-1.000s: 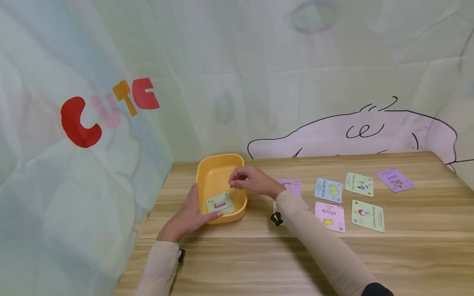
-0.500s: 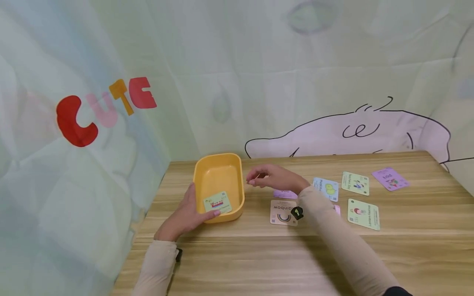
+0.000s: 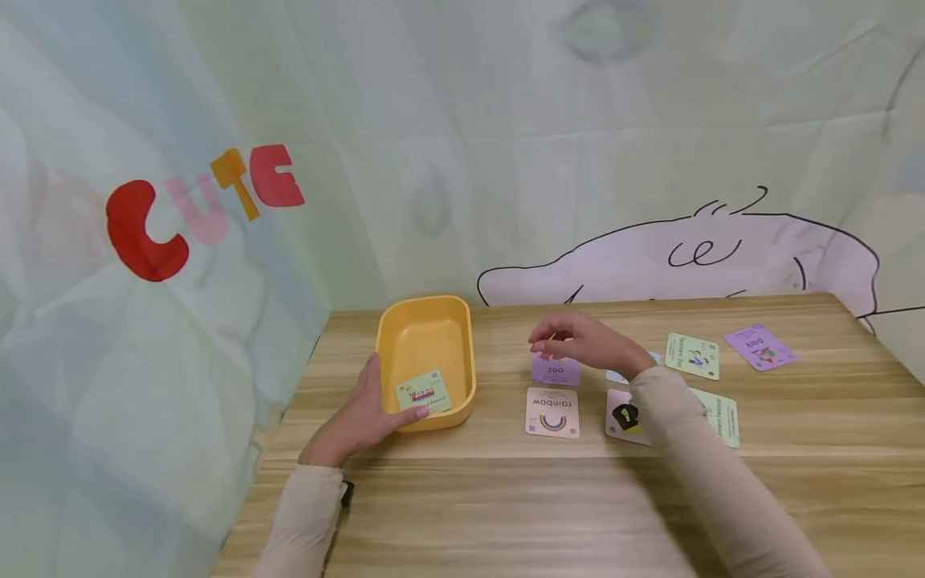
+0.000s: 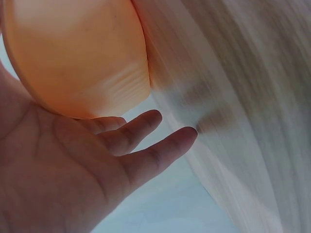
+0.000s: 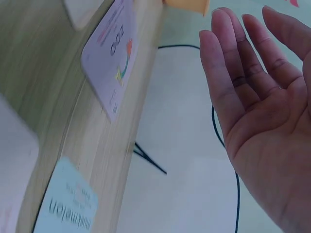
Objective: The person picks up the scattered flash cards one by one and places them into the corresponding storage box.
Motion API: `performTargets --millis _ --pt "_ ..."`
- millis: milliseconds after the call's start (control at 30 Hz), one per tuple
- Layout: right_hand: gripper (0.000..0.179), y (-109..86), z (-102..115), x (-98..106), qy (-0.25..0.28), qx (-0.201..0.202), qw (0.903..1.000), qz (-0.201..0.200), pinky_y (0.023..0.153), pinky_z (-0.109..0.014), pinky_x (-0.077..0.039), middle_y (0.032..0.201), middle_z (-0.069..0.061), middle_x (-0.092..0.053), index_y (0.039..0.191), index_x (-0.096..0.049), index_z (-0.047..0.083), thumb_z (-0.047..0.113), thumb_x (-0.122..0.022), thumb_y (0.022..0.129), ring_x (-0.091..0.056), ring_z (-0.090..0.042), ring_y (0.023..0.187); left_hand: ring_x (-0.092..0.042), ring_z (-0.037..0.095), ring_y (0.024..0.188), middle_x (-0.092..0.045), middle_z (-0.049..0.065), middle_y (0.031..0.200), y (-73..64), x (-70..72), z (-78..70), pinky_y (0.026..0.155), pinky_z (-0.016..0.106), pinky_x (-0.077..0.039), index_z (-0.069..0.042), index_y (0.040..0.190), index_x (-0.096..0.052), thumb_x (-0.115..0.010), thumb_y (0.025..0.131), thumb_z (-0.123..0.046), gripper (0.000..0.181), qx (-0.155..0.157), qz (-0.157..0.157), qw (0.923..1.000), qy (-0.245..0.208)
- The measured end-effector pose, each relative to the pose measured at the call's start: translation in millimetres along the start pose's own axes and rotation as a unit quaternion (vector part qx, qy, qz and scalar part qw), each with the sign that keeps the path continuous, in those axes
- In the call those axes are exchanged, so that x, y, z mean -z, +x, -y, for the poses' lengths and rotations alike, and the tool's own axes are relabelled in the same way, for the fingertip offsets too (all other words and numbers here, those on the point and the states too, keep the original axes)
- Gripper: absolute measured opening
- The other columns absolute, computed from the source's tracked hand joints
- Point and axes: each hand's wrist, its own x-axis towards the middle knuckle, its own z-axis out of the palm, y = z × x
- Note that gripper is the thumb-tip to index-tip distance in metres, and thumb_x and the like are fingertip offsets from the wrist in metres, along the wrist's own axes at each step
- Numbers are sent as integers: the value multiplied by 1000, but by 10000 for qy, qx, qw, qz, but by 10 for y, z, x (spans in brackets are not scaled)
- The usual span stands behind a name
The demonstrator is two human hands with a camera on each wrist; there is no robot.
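Observation:
At the left of the table lies a yellow plastic tray, with a green picture card inside at its near end. My left hand holds the tray's near left corner, thumb over the rim and fingers along the outside. In the left wrist view the fingers look fairly straight beside the tray's wall. Hovering above the purple zoo card, my right hand has nothing in it, its fingers loosely bent. It covers that card's upper part in the head view. Just nearer lies the rainbow card.
Right of these, a pink card and a blue muskmelon card are partly hidden by my right arm in the head view. Farther right lie two green cards, one a Teachers' Day card, and a purple park card. A printed curtain hangs behind.
My right hand has moved right, from over the tray to above the zoo card. The rainbow card has come into view. My left hand stays at the tray.

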Motion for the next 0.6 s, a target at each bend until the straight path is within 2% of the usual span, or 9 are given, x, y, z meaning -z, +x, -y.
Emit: performTargets --millis 267,467,600 --pt "29 -263 -85 249 -182 -440 9986 -227 91 -40 -54 118 -17 -69 120 -68 7 28 -68 98 -66 -28 103 -39 31 131 -35 14 148 5 9 -10 112 55 -34 -11 159 -8 -83 77 -55 120 -132 -28 9999 -53" --pt "28 -512 -243 459 -371 -644 9961 -465 90 -46 -54 115 -16 -70 118 -68 6 27 -67 99 -66 -32 101 -39 32 131 -34 15 149 2 12 -30 114 55 -33 -11 160 -8 -84 76 -54 121 -157 -30 9998 -141" --pt "25 -678 -325 610 -627 -798 9924 -694 88 -42 -53 115 -13 -70 118 -69 6 24 -66 99 -65 -29 100 -40 32 130 -35 16 148 -12 15 -32 113 55 -33 -10 159 -8 -84 76 -54 121 -106 -35 9999 -75"
